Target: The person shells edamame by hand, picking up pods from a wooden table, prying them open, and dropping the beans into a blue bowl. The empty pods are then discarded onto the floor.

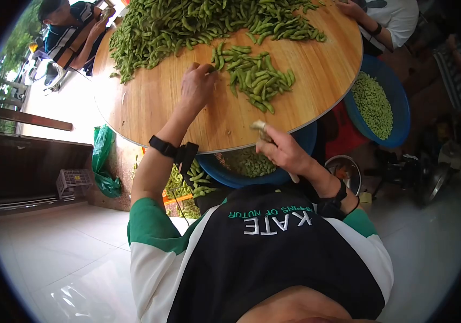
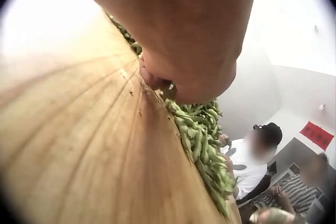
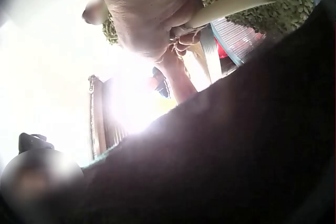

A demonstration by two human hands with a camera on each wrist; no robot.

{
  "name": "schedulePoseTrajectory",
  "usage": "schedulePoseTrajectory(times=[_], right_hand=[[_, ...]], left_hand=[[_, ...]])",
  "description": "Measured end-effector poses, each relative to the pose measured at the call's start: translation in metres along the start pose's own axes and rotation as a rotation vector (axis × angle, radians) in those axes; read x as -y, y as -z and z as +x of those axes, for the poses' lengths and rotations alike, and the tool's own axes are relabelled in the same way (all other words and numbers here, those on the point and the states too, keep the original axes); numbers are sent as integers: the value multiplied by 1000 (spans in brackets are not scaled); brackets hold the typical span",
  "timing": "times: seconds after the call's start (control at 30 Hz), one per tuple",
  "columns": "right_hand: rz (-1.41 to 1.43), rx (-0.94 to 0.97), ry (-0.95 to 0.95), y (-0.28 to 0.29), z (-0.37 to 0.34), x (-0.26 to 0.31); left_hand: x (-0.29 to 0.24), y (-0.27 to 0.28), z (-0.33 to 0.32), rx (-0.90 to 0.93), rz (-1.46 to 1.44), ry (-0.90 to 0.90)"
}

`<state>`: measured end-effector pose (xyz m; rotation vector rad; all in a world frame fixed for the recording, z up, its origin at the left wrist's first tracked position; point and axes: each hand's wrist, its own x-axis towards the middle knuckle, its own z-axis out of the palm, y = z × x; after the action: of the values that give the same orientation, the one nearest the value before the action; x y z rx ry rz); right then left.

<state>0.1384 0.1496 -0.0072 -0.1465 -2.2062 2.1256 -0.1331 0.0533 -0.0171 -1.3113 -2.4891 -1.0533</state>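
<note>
My left hand [image 1: 198,85] is over the wooden table [image 1: 155,107], fingers curled down beside a small pile of green pods [image 1: 260,78]. In the left wrist view a green pod [image 2: 168,91] shows at the curled fingers of that hand [image 2: 184,50]. My right hand [image 1: 284,152] is above a blue basin [image 1: 219,171] at the table's near edge, its fingers curled round a pale handle [image 1: 294,177]. The right wrist view shows this handle [image 3: 236,6] sticking out of the hand [image 3: 152,11]. A pale covering [image 1: 259,127] shows at its fingertips.
A large heap of pods [image 1: 171,27] covers the table's far side. Another blue basin [image 1: 400,102] with shelled beans stands at the right, near a metal bowl [image 1: 343,168]. More pods [image 1: 201,180] lie below on the left. People sit at both far sides.
</note>
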Motion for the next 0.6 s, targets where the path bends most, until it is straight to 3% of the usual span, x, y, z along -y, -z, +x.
schedulePoseTrajectory(times=[0.07, 0.13, 0.17, 0.27, 0.4, 0.43, 0.6], right_hand=[[63, 17, -59, 1, 7, 5], [258, -86, -44, -3, 15, 9], [286, -56, -65, 0, 19, 8], [354, -91, -47, 0, 30, 0], [555, 18, -59, -4, 26, -1], [556, 17, -66, -3, 26, -2], [777, 119, -76, -3, 21, 1]], left_hand=[[-14, 10, -13, -38, -69, -23], [-37, 25, -28, 221, -553, 408], [-47, 26, -38, 234, -775, 403], [-74, 40, -59, 416, -961, 439], [-83, 41, -76, 537, -1107, 570], [-83, 39, -78, 547, -1175, 655], [-81, 37, -80, 551, -1289, 731]])
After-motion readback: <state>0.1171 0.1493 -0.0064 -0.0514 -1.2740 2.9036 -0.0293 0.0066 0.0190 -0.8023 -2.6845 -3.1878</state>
